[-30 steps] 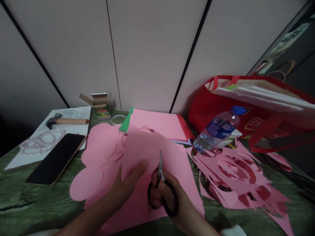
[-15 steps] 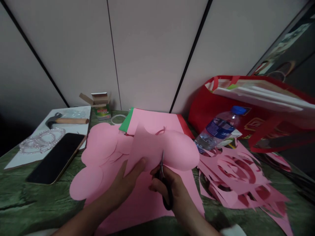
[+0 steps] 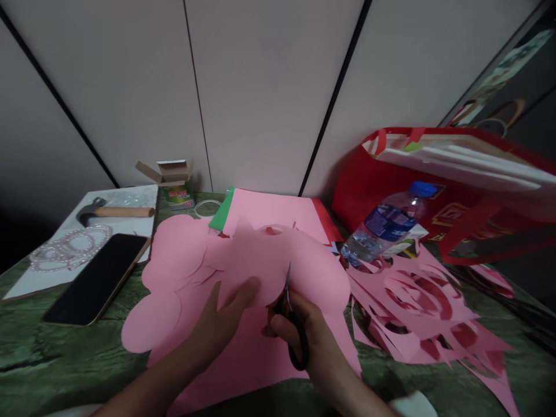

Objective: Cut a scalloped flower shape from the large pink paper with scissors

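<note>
Pink paper [image 3: 260, 260] is at centre, clamped by left hand [image 3: 223, 324]; right hand [image 3: 310, 327] grips scissors [image 3: 287, 294] against it. Bottle [image 3: 382, 225] and cut scraps [image 3: 402, 294] crowd the right, before red bag [image 3: 360, 182]; phone [image 3: 98, 281], hammer [image 3: 125, 212] lie left.

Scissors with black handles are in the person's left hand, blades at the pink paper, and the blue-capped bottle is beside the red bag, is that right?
Not quite: the head view shows the black-handled scissors in the right hand, while the left hand holds the pink paper. The blades are at it, and the blue-capped bottle is beside the red bag.
</note>
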A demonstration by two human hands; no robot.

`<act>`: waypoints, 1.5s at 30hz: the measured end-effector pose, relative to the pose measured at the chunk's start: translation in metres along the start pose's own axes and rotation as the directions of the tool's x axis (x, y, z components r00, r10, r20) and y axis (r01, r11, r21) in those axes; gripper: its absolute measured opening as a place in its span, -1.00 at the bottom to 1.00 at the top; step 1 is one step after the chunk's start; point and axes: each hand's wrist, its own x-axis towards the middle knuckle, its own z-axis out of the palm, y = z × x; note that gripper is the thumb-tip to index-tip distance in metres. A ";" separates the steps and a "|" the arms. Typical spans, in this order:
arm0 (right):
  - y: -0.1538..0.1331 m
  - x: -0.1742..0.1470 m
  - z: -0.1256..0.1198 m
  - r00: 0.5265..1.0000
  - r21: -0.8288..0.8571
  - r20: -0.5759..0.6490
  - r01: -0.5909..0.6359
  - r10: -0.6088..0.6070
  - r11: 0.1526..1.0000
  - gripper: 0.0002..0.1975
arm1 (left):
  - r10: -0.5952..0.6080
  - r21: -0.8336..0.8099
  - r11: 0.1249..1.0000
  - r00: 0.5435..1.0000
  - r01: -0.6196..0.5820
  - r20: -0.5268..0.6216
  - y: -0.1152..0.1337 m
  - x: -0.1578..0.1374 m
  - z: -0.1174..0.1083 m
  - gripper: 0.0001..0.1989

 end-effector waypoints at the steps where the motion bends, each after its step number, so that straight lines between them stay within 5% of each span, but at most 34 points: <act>1: 0.000 0.000 0.000 1.000 0.000 -0.002 -0.001 0.001 1.000 -0.73 | -0.015 0.027 1.000 1.000 0.015 -0.015 0.000 0.000 0.000 -0.49; 8: -0.002 0.001 0.000 1.000 -0.009 -0.012 -0.009 0.009 1.000 -0.75 | -0.043 0.066 0.997 0.999 0.042 0.021 0.001 -0.001 0.001 -0.51; 18: 0.000 0.001 0.000 0.999 -0.019 -0.022 -0.035 0.034 0.999 -0.74 | -0.058 0.102 0.992 0.992 0.069 -0.111 -0.001 0.000 0.002 -0.44; 34: 0.003 0.001 0.000 0.998 -0.014 -0.032 -0.046 0.045 0.999 -0.75 | -0.017 0.066 0.998 0.999 0.020 -0.051 0.005 -0.001 0.001 -0.59; 41: 0.003 0.002 0.001 0.999 -0.020 -0.031 -0.024 0.023 1.000 -0.78 | 0.033 0.039 0.999 0.993 -0.037 0.114 0.003 0.001 -0.004 -0.60; 45: 0.006 0.002 0.000 1.000 -0.010 -0.028 -0.011 0.010 1.000 -0.82 | 0.030 0.048 0.998 0.997 -0.033 0.070 0.005 0.000 -0.002 -0.60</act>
